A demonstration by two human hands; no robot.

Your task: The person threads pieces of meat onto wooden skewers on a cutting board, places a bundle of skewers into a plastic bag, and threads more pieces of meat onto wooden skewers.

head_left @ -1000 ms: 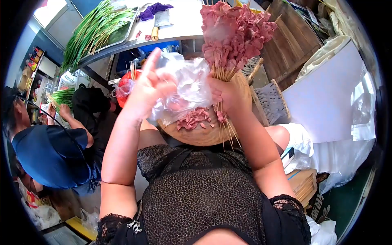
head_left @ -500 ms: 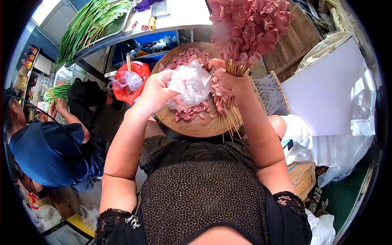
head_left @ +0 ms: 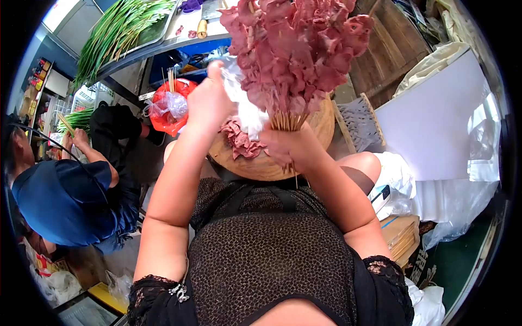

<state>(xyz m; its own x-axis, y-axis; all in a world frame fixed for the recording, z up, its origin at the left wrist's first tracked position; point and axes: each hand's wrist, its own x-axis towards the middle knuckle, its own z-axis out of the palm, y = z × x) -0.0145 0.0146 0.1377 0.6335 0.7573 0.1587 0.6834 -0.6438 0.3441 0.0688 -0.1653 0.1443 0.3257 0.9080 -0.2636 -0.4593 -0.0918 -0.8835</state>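
Note:
My right hand is wrapped round the sticks of a big bunch of meat skewers, held upright with the meat at the top. My left hand is raised, its fingers closed on a clear plastic bag, which hangs between the hands and partly behind the meat. Below the bag, meat pieces lie on the round wooden board. The skewers hide the back of the board.
At the left sits a co-worker holding green stalks. A red bag with sticks stands left of the board. Behind is a table with green stalks and a cleaver. A woven stool is to the right.
The skewer bunch has moved left and nearer, over the board. My left hand has risen, and the bag, bunched up before, now hangs stretched out beside the skewers.

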